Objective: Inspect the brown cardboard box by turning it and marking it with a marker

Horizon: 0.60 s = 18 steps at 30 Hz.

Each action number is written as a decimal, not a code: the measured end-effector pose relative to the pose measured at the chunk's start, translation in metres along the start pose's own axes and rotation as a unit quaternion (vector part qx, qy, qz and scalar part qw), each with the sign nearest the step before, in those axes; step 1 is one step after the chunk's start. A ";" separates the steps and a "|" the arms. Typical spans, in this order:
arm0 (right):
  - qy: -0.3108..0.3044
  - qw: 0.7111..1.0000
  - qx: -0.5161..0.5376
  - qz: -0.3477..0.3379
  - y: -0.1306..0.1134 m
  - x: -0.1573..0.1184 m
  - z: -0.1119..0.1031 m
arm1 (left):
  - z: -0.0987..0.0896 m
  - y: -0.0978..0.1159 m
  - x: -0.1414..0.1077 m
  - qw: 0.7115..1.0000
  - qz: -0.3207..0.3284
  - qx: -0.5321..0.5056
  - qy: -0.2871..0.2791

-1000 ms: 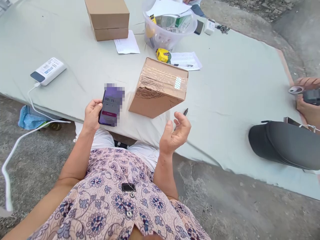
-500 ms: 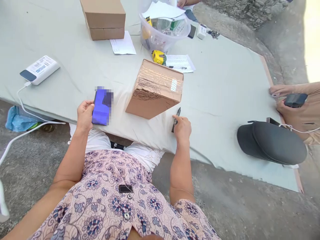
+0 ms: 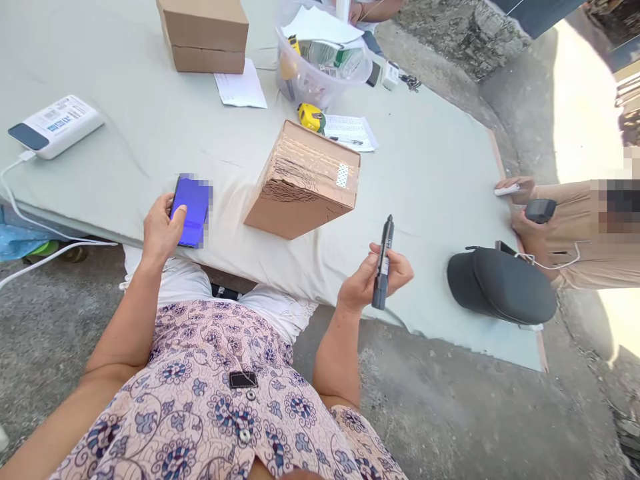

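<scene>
My left hand point(image 3: 163, 229) is closed on a smartphone point(image 3: 192, 212) at the near edge of the table, the thumb over its blurred blue screen. In my right hand point(image 3: 376, 275) is a dark marker point(image 3: 384, 262), held up off the cloth with its narrow end pointing away from me. Between the two hands a cardboard box point(image 3: 305, 175) stands on the cloth, its top crossed by dark scribbled lines and bearing a small dotted label. Just beyond the box lie a yellow tape measure point(image 3: 311, 117) and a printed sheet point(image 3: 351, 132) with a pen.
A second cardboard box point(image 3: 207, 40) and a clear plastic tub point(image 3: 320, 73) of bottles and papers stand at the back. A white power bank point(image 3: 57, 127) with a cable lies left. A black case point(image 3: 501, 283) sits right, near another person's hands point(image 3: 530, 207).
My right hand has picked the marker up off the cloth and moved right with it, turning palm up. The left thumb has shifted onto the phone's screen. The view has swung slightly right.
</scene>
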State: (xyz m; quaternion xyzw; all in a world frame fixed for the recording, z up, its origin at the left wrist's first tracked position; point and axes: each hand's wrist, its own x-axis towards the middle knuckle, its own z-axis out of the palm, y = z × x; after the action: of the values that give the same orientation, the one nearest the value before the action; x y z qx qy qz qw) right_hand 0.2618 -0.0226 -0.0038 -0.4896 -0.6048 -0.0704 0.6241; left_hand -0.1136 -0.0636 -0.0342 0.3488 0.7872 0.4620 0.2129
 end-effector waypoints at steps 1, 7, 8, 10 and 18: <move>0.021 0.998 0.046 -0.032 -0.022 0.001 0.002 | 0.000 0.000 0.000 1.000 -0.006 -0.004 0.001; -0.123 0.965 0.176 -0.148 -0.104 0.000 0.044 | -0.001 -0.005 0.004 0.994 -0.060 -0.087 -0.005; -0.138 0.963 0.173 -0.150 -0.108 -0.003 0.053 | -0.002 -0.005 0.005 0.993 -0.064 -0.101 -0.008; -0.157 0.962 0.161 -0.154 -0.112 -0.009 0.070 | -0.004 -0.006 0.005 0.991 -0.070 -0.117 -0.013; -0.124 0.981 0.092 -0.121 -0.100 -0.019 0.057 | -0.005 -0.012 0.008 0.987 -0.068 -0.143 0.000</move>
State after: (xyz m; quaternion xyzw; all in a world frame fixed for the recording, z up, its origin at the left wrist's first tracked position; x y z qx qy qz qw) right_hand 0.1495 -0.0433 0.0210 -0.3581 -0.7362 -0.0287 0.5735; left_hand -0.1260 -0.0647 -0.0430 0.2603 0.7349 0.5540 0.2919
